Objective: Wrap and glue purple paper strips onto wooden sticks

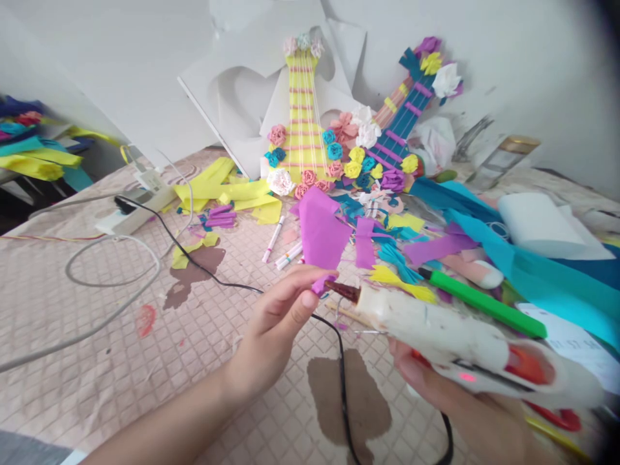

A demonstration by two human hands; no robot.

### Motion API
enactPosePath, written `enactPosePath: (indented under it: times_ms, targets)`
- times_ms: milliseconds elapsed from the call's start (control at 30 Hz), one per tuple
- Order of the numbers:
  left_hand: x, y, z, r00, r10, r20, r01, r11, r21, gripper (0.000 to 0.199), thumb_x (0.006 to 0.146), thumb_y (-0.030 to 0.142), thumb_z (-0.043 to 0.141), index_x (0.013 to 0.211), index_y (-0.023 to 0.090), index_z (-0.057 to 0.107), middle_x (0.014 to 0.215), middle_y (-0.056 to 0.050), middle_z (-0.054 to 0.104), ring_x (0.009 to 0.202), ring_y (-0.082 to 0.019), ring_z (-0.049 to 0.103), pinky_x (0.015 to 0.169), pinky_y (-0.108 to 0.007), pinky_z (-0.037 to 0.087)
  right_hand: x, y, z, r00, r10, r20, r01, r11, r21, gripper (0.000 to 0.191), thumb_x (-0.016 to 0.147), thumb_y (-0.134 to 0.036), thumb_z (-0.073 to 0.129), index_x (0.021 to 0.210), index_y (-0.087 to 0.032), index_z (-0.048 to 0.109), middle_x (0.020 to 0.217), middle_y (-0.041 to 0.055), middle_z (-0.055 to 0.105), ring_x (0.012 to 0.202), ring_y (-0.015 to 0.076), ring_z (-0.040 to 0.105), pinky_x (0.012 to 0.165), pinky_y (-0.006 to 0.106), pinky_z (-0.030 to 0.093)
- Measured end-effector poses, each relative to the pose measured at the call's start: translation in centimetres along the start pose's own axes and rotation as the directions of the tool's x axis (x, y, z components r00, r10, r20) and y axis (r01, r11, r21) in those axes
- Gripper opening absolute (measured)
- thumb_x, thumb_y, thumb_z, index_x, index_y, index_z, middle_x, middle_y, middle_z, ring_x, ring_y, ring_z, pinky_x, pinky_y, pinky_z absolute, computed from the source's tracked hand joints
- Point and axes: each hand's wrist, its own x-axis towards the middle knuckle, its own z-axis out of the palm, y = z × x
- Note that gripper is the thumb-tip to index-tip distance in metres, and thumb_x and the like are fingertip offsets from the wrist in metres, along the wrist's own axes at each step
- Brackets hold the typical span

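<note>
My left hand point(278, 316) pinches a small folded piece of purple paper point(320, 284) between thumb and fingers. Wrapped around the handle of a white glue gun point(436, 329) is my right hand point(445, 387), partly hidden behind the tool. The gun's dark brown nozzle points left and meets the purple paper, and a small red light glows on its side. Just beyond my left hand lies a larger purple sheet point(322, 226). A black cord point(341, 374) runs across the table below the gun.
Against the wall stand a yellow paper guitar point(301, 123) and a blue one point(407, 123), trimmed with paper flowers. A power strip point(135, 210) is at left. Markers point(274, 239), paper scraps, a green cutter point(484, 303), and a white roll point(540, 223) cover the back and right.
</note>
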Motion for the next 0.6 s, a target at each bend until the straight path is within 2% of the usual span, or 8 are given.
enactPosePath:
  times_ms: [67, 133, 200, 267, 367, 433, 500, 600]
  targets:
    - [0.0, 0.0, 0.0, 1.0, 0.016, 0.001, -0.016, 1.0, 0.005, 0.023, 0.088, 0.028, 0.049, 0.103, 0.032, 0.066, 0.104, 0.0, 0.062, 0.099, -0.015, 0.054, 0.092, -0.029, 0.04, -0.2, -0.6, 0.3, 0.999, -0.04, -0.036, 0.038, 0.997, -0.06, 0.04, 0.063, -0.041, 0.071, 0.101, -0.03, 0.064, 0.091, 0.0009, 0.072, 0.091, 0.0293, 0.066, 0.07, 0.033, 0.06]
    - [0.0, 0.0, 0.0, 0.999, 0.031, 0.006, -0.031, 0.999, 0.019, 0.024, 0.088, 0.028, 0.048, 0.104, 0.033, 0.066, 0.105, 0.0, 0.062, 0.101, -0.015, 0.053, 0.093, -0.029, 0.04, 0.0, -1.4, 0.3, 0.99, -0.139, -0.032, 0.135, 0.985, -0.107, 0.037, 0.065, -0.036, 0.07, 0.101, -0.032, 0.064, 0.088, -0.0021, 0.072, 0.088, 0.0259, 0.067, 0.07, 0.029, 0.06]
    - [0.0, 0.1, 0.0, 0.999, 0.042, 0.007, -0.042, 0.998, 0.04, 0.025, 0.089, 0.027, 0.047, 0.105, 0.034, 0.065, 0.106, 0.001, 0.063, 0.102, -0.015, 0.053, 0.094, -0.029, 0.04, 0.4, -2.3, 0.3, 0.963, -0.27, -0.004, 0.267, 0.954, -0.139, 0.035, 0.068, -0.03, 0.069, 0.102, -0.034, 0.062, 0.087, -0.0047, 0.072, 0.086, 0.0228, 0.068, 0.068, 0.024, 0.059]
    - [0.1, 0.1, 0.0, 0.999, 0.051, 0.001, -0.051, 0.997, 0.06, 0.025, 0.088, 0.027, 0.048, 0.104, 0.034, 0.066, 0.105, 0.0, 0.063, 0.102, -0.016, 0.054, 0.093, -0.03, 0.041, 0.9, -2.9, 0.1, 0.939, -0.345, 0.007, 0.341, 0.925, -0.166, 0.039, 0.068, -0.028, 0.069, 0.106, -0.034, 0.059, 0.091, -0.004, 0.071, 0.091, 0.0235, 0.067, 0.065, 0.022, 0.059]
    - [0.2, 0.1, 0.1, 0.998, 0.062, -0.006, -0.062, 0.995, 0.078, 0.025, 0.088, 0.026, 0.049, 0.103, 0.033, 0.066, 0.103, -0.001, 0.063, 0.099, -0.017, 0.055, 0.091, -0.032, 0.043, 1.3, -3.3, -0.2, 0.941, -0.338, -0.012, 0.325, 0.915, -0.24, 0.049, 0.066, -0.032, 0.069, 0.113, -0.031, 0.055, 0.101, 0.0011, 0.069, 0.104, 0.0294, 0.061, 0.063, 0.026, 0.06]
    - [0.2, 0.1, 0.1, 0.998, 0.07, -0.01, -0.069, 0.994, 0.086, 0.025, 0.088, 0.025, 0.048, 0.104, 0.032, 0.066, 0.103, -0.002, 0.063, 0.099, -0.018, 0.054, 0.09, -0.033, 0.043, 1.3, -3.3, -0.3, 0.948, -0.318, -0.012, 0.305, 0.919, -0.248, 0.048, 0.064, -0.032, 0.071, 0.11, -0.031, 0.058, 0.102, 0.0019, 0.068, 0.105, 0.0306, 0.06, 0.063, 0.027, 0.06]
    - [0.2, 0.0, 0.0, 0.997, 0.07, -0.014, -0.068, 0.993, 0.092, 0.025, 0.088, 0.025, 0.048, 0.104, 0.032, 0.066, 0.103, -0.002, 0.063, 0.1, -0.018, 0.054, 0.091, -0.034, 0.042, 1.0, -3.3, -0.2, 0.957, -0.289, -0.019, 0.281, 0.943, -0.179, 0.04, 0.063, -0.03, 0.071, 0.102, -0.032, 0.062, 0.096, 0.0, 0.07, 0.097, 0.0282, 0.064, 0.064, 0.027, 0.06]
    - [0.2, -0.1, 0.0, 0.998, 0.063, -0.021, -0.061, 0.994, 0.09, 0.025, 0.088, 0.025, 0.048, 0.104, 0.033, 0.066, 0.104, -0.001, 0.063, 0.101, -0.018, 0.053, 0.092, -0.033, 0.04, 0.6, -3.4, 0.5, 0.986, -0.166, -0.033, 0.166, 0.986, 0.009, 0.024, 0.068, -0.031, 0.066, 0.092, -0.033, 0.066, 0.087, -0.0022, 0.072, 0.081, 0.024, 0.069, 0.066, 0.027, 0.06]
